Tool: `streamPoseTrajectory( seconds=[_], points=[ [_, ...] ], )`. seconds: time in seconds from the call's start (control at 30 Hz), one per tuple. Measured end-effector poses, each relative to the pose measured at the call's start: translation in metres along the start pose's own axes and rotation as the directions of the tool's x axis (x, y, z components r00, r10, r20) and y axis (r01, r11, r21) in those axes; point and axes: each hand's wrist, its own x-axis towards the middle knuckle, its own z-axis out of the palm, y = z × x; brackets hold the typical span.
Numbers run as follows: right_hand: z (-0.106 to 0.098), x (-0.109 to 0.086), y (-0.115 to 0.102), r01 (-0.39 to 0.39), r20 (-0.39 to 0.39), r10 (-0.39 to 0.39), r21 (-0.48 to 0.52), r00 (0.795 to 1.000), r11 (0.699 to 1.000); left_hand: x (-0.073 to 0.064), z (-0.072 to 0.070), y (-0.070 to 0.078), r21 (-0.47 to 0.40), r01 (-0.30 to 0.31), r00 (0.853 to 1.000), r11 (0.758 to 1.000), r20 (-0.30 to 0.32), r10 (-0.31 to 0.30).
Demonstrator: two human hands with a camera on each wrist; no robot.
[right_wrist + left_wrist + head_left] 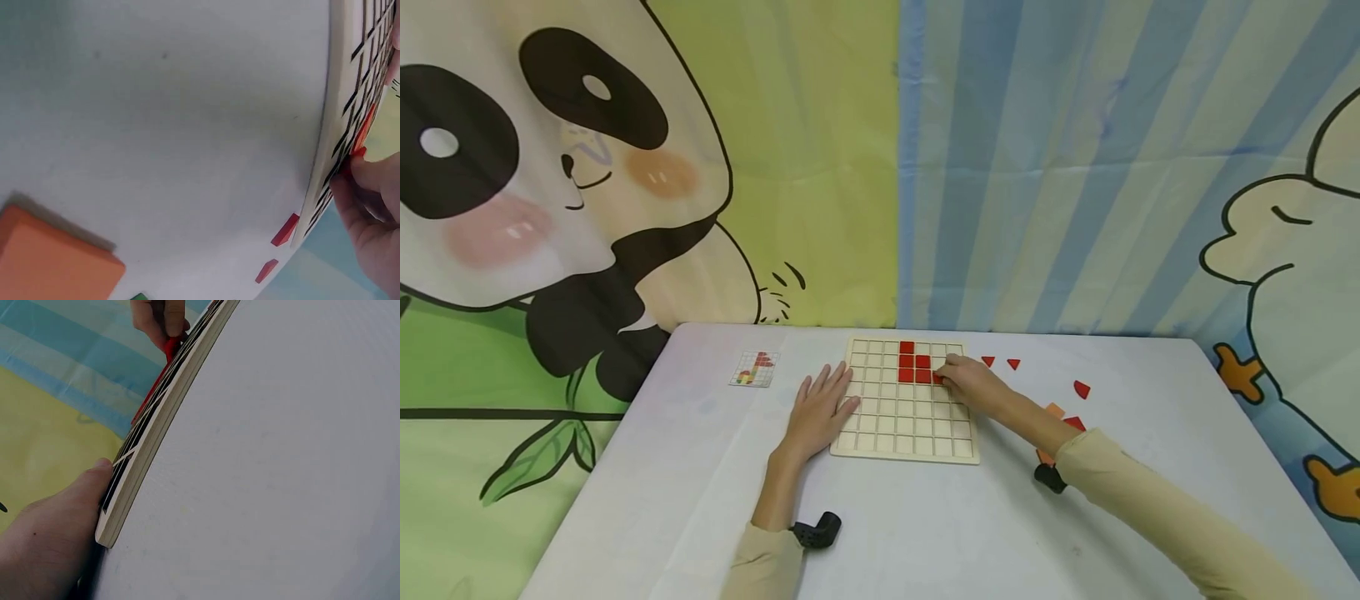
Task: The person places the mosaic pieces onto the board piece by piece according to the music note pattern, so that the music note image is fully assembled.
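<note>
A light wooden board with a square grid lies on the table, several red square pieces set in its upper middle cells. My right hand reaches over the board's right part and pinches a small red piece between thumb and fingers, right beside those squares. The fingers partly hide this piece, so I cannot tell its full shape. At the board's left edge rests my left hand, fingers extended, fingertips on the rim. The left wrist view shows its thumb alongside the frame.
Left of the board lies a small pattern card. To the right are two red triangles, a red curved piece and orange pieces, partly behind the right forearm. The right wrist view shows an orange block and a green piece.
</note>
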Motion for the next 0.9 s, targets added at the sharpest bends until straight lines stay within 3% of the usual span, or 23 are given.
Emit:
streamPoseTrajectory(
  seconds=[0.2, 0.37, 0.47, 0.63, 0.73, 0.9],
  points=[
    [0.005, 0.011, 0.001, 0.006, -0.009, -0.007, -0.122, 1.000, 0.992, 0.000, 0.001, -0.003, -0.004, -0.008, 1.000, 1.000, -0.003, 0.008],
    [0.004, 0.014, 0.005, 0.036, 0.004, -0.036, -0.065, 0.999, 0.997, 0.001, 0.002, -0.002, 0.006, -0.004, 1.000, 1.000, -0.008, 0.004],
    [-0.006, 0.006, 0.003, 0.015, 0.038, -0.015, -0.003, 0.999, 1.000, 0.001, 0.002, -0.001, 0.007, -0.008, 1.000, 1.000, -0.003, 0.008],
    [-0.029, -0.020, -0.011, -0.090, 0.066, 0.084, 0.092, 0.994, 0.992, 0.001, -0.001, 0.001, 0.005, -0.009, 1.000, 1.000, -0.004, 0.009],
    [-0.037, -0.046, -0.028, -0.068, 0.079, 0.060, 0.109, 0.995, 0.992, 0.000, -0.002, 0.002, 0.003, -0.001, 1.000, 1.000, -0.011, 0.001],
    [-0.039, -0.102, -0.066, -0.007, 0.169, -0.020, 0.158, 0.985, 0.987, 0.000, -0.002, 0.001, 0.004, 0.000, 1.000, 1.000, 0.000, 0.000]
  ],
)
